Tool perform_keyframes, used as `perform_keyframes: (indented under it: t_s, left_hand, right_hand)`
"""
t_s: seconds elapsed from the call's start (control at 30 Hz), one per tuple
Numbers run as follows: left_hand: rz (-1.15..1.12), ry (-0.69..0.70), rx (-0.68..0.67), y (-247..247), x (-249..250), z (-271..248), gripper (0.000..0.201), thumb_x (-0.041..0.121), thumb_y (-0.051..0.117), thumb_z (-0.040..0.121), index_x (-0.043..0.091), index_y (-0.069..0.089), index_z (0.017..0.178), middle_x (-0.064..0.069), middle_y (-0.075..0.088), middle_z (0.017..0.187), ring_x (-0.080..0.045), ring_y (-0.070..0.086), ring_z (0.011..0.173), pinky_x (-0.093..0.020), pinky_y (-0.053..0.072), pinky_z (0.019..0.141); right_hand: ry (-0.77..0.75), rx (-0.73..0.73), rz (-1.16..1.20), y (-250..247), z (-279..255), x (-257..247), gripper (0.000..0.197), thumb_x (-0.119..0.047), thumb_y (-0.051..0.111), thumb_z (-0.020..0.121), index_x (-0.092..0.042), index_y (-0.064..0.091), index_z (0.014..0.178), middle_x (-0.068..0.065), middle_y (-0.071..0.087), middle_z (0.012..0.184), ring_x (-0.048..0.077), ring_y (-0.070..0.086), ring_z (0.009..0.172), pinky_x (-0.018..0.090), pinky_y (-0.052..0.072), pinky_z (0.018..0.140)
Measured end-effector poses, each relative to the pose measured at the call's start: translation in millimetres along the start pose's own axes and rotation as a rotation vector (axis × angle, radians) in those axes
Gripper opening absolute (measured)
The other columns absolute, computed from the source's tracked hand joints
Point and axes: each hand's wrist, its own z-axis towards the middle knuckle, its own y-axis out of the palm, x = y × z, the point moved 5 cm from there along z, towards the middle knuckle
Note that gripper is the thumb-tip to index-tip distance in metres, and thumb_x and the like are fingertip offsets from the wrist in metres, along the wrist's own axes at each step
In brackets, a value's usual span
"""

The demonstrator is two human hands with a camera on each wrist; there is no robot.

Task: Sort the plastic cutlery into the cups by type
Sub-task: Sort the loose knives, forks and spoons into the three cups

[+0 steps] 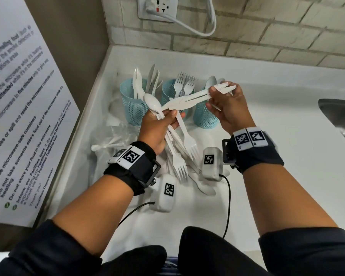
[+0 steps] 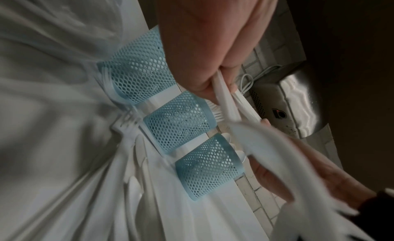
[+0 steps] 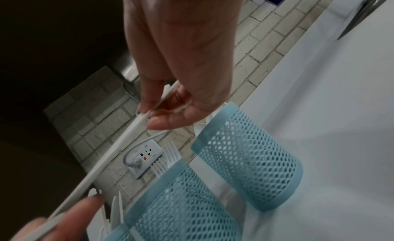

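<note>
White tabletop (image 1: 267, 156), brick wall corner. Three blue mesh cups (image 1: 168, 94): knives, forks, spoons. Left hand (image 1: 157, 128) gripping mixed cutlery bundle (image 1: 179, 148); right hand (image 1: 229, 108) pinching knives (image 1: 199, 96) above cups.

Three cups stand in a row on the bench (image 1: 267, 120) before me, near the back wall. The left cup (image 1: 130, 104) holds knives, the middle cup (image 1: 172, 94) forks, the right cup (image 1: 204, 116) spoons. My left hand (image 1: 159, 126) is in front of the left and middle cups, my right hand (image 1: 230, 108) over the right cup. Loose cutlery (image 1: 179, 162) lies on the bench between my wrists. The sink (image 1: 341, 118) sits far right, the wall socket (image 1: 157, 7) above and behind the cups.
</note>
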Motion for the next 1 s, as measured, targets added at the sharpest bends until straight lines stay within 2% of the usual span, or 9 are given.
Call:
perform_keyframes:
  t_s: [0.07, 0.17, 0.33, 0.47, 0.63, 0.77, 0.83, 0.93, 1.0]
  left_hand:
    - [-0.002, 0.006, 0.012, -2.3, 0.5, -0.6, 0.017, -0.008, 0.051, 0.089, -0.001, 0.059, 0.102, 0.000, 0.073, 0.073, -0.011, 0.071, 0.071, -0.021, 0.057, 0.066]
    - [-0.007, 0.018, 0.016, -3.5, -0.5, -2.1, 0.016, -0.008, 0.051, 0.089, 0.004, 0.060, 0.094, 0.001, 0.073, 0.071, -0.011, 0.072, 0.071, -0.021, 0.057, 0.066]
    - [-0.032, 0.031, 0.031, -2.2, -2.6, -4.1, 0.019, -0.010, 0.050, 0.089, 0.005, 0.060, 0.094, 0.000, 0.073, 0.072, -0.012, 0.072, 0.070, -0.023, 0.058, 0.069]
    - [-0.056, 0.030, 0.054, -2.8, 0.5, -4.0, 0.019, -0.010, 0.050, 0.089, 0.006, 0.060, 0.091, -0.001, 0.072, 0.073, -0.011, 0.071, 0.070, -0.024, 0.058, 0.071]
    - [-0.032, 0.040, 0.083, -1.9, 0.1, -5.4, 0.016, -0.008, 0.051, 0.090, 0.004, 0.058, 0.098, -0.011, 0.066, 0.089, -0.010, 0.070, 0.070, -0.023, 0.058, 0.070]
    - [-0.024, 0.059, 0.154, -7.8, -1.6, -4.0, 0.020, -0.007, 0.051, 0.090, 0.010, 0.060, 0.087, -0.002, 0.071, 0.072, -0.014, 0.068, 0.071, -0.026, 0.057, 0.070]
    - [-0.031, 0.065, 0.185, -11.8, -1.3, -3.6, 0.021, -0.008, 0.051, 0.090, 0.011, 0.058, 0.084, 0.002, 0.071, 0.064, -0.012, 0.068, 0.066, -0.024, 0.057, 0.067]
    - [-0.015, 0.083, 0.218, -15.9, 2.2, -4.0, 0.020, -0.007, 0.051, 0.090, 0.011, 0.057, 0.083, 0.001, 0.068, 0.063, -0.010, 0.066, 0.061, -0.023, 0.057, 0.064]
    - [0.004, 0.095, 0.232, -16.4, 3.8, -4.7, 0.018, -0.007, 0.052, 0.090, 0.010, 0.055, 0.084, -0.005, 0.064, 0.070, -0.010, 0.064, 0.059, -0.023, 0.056, 0.062]
  right_hand:
    - [0.037, -0.039, -0.043, -3.6, 0.0, 1.2, 0.024, -0.005, 0.063, 0.086, -0.023, 0.047, 0.084, -0.008, 0.064, 0.066, 0.005, 0.062, 0.057, 0.020, 0.054, 0.059]
    - [0.104, -0.095, -0.066, -11.1, 0.1, 3.5, 0.022, -0.006, 0.062, 0.086, -0.022, 0.048, 0.081, -0.007, 0.069, 0.064, 0.005, 0.065, 0.059, 0.017, 0.052, 0.055]
    - [0.157, -0.112, -0.066, -16.6, -1.2, 1.6, 0.019, -0.005, 0.062, 0.086, -0.019, 0.051, 0.079, -0.005, 0.070, 0.064, 0.006, 0.067, 0.060, 0.016, 0.055, 0.057]
    - [0.291, -0.097, -0.032, -14.7, -4.2, 11.7, 0.011, -0.008, 0.058, 0.089, -0.016, 0.058, 0.082, -0.006, 0.068, 0.061, 0.004, 0.065, 0.056, 0.014, 0.055, 0.058]
    - [0.436, -0.033, 0.007, -13.1, -8.7, 23.5, 0.013, -0.011, 0.059, 0.089, -0.016, 0.059, 0.077, -0.008, 0.065, 0.055, 0.002, 0.060, 0.050, 0.012, 0.050, 0.052]
    - [0.419, -0.066, -0.024, -10.3, -12.0, 26.7, 0.015, -0.010, 0.058, 0.089, -0.018, 0.057, 0.077, -0.009, 0.065, 0.056, 0.001, 0.060, 0.050, 0.010, 0.049, 0.051]
    - [0.397, -0.106, -0.071, -9.4, -14.5, 26.7, 0.014, -0.011, 0.058, 0.089, -0.019, 0.059, 0.078, -0.009, 0.065, 0.059, 0.001, 0.062, 0.053, 0.010, 0.051, 0.053]
    - [0.384, -0.137, -0.154, -11.2, -17.3, 26.1, 0.011, -0.013, 0.061, 0.088, -0.022, 0.060, 0.081, -0.011, 0.066, 0.061, 0.000, 0.062, 0.054, 0.013, 0.053, 0.056]
    - [0.376, -0.154, -0.226, -13.9, -18.3, 26.2, 0.010, -0.014, 0.064, 0.085, -0.022, 0.061, 0.080, -0.011, 0.066, 0.062, 0.001, 0.063, 0.055, 0.013, 0.053, 0.055]
